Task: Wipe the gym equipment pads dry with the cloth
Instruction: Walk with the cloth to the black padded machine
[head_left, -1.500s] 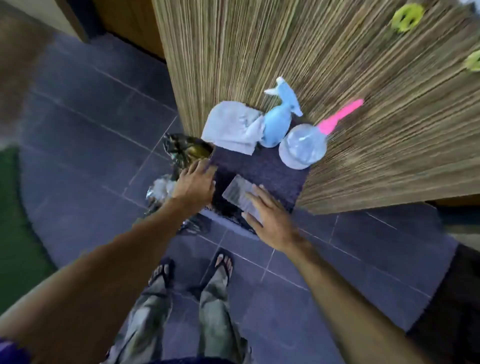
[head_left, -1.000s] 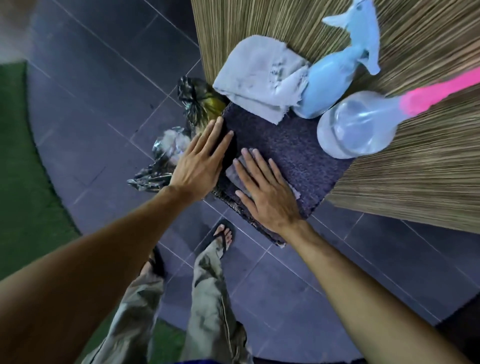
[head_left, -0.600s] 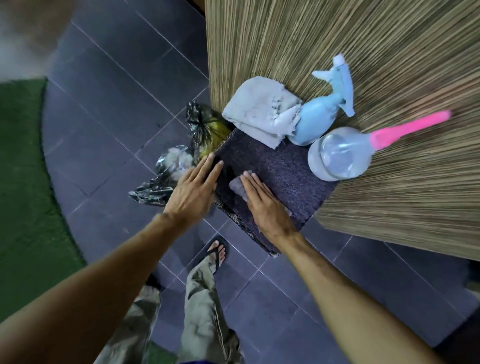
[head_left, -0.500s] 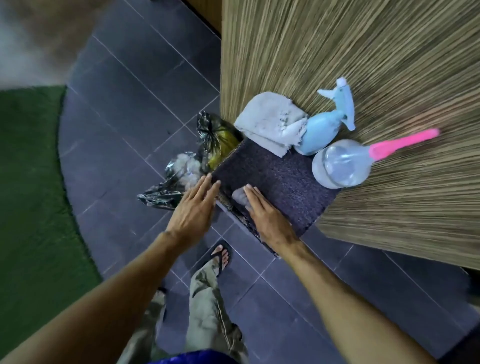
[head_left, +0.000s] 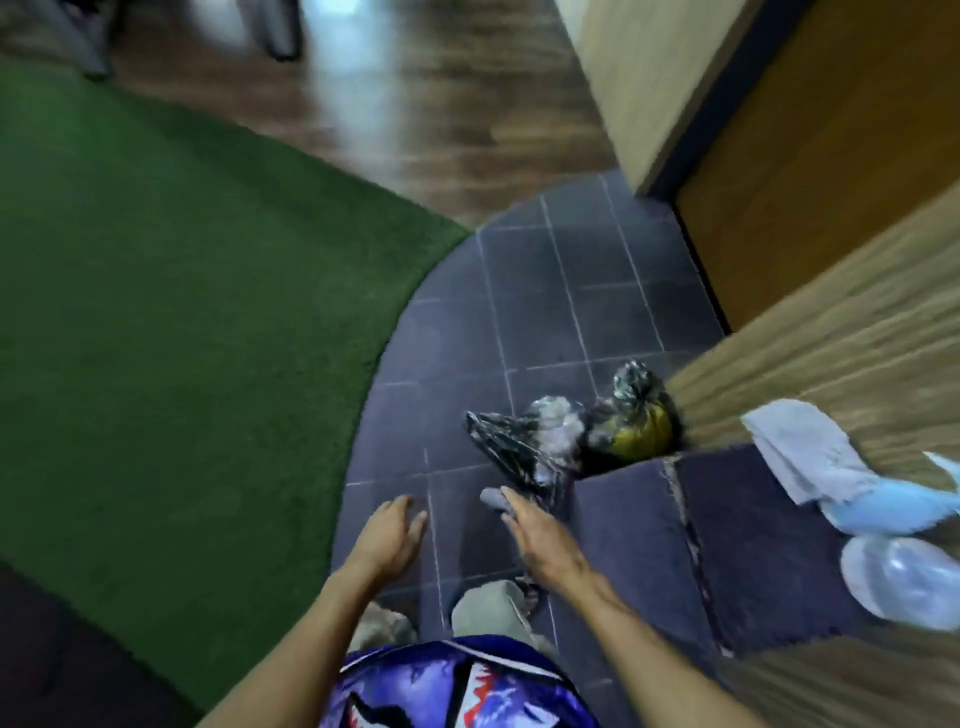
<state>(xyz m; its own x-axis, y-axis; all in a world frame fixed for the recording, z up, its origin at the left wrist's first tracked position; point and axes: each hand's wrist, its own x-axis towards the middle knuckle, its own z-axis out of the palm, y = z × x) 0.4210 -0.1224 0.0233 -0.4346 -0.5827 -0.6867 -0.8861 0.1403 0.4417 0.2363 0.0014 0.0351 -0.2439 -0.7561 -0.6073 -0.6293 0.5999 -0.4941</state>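
Right hand (head_left: 535, 535) off the mat's (head_left: 737, 545) left edge, fingers fairly straight over a small grey cloth (head_left: 492, 498), grip unclear; left hand (head_left: 395, 525) spread, empty, above the tiles (head_left: 545, 312). Second cloth (head_left: 800, 447) near the mat's far edge beside the sprayer (head_left: 883, 506). Risk: loose cloth slipping onto dirty tiles by the bags (head_left: 571, 436).

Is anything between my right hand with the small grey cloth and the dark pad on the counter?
Nothing visible. The right hand with the small grey cloth hangs over the tiled floor, just left of the dark pad, with open space between.
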